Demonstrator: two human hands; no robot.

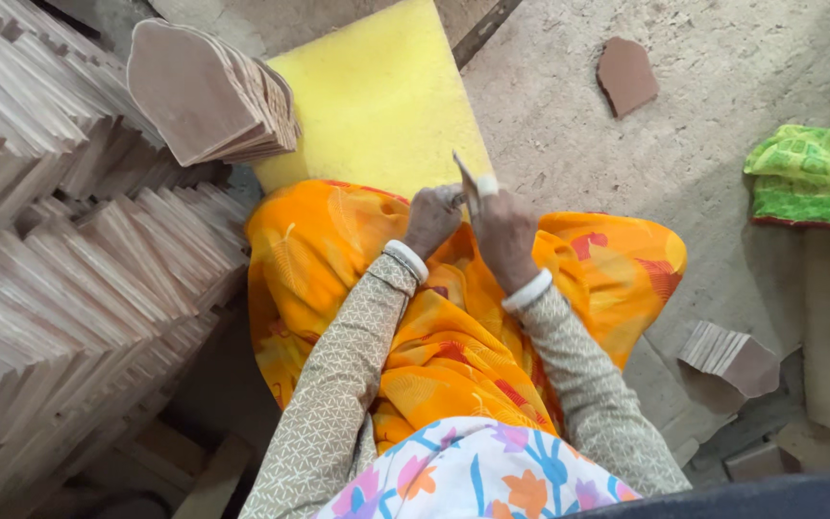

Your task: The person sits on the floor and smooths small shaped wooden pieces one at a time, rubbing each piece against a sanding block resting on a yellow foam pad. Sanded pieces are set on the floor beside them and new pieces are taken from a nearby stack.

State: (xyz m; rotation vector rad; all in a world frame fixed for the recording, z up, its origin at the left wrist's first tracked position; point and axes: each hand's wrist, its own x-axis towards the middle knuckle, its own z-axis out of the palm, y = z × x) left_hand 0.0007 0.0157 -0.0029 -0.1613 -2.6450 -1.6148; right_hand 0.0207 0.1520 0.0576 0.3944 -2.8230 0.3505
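The thin flat piece point(466, 180) stands on edge between your two hands, above your lap and just in front of the near edge of the yellow foam pad point(377, 91). It shows you only its narrow edge, pale and slightly tilted, so its face and outline cannot be made out. Your right hand point(503, 231) is closed around its lower part, with a white-wrapped finger pressed to the side of it. Your left hand point(432, 217) is curled shut just beside it, the fingertips touching the piece near its base; whether it holds something small of its own cannot be told. Both wrists wear white bangles and rest over the orange patterned cloth point(453, 317) across your knees. Beyond the foam pad's left corner lies a fanned stack of arch-topped brown tiles point(208, 91), and rows of similar tiles on edge point(60, 250) fill the floor on your left. On the dusty floor point(703, 96) to your right lie a single tile point(625, 75) and, nearer, a small stack of tiles point(730, 356). A green cloth point(814, 178) sits at the right edge.
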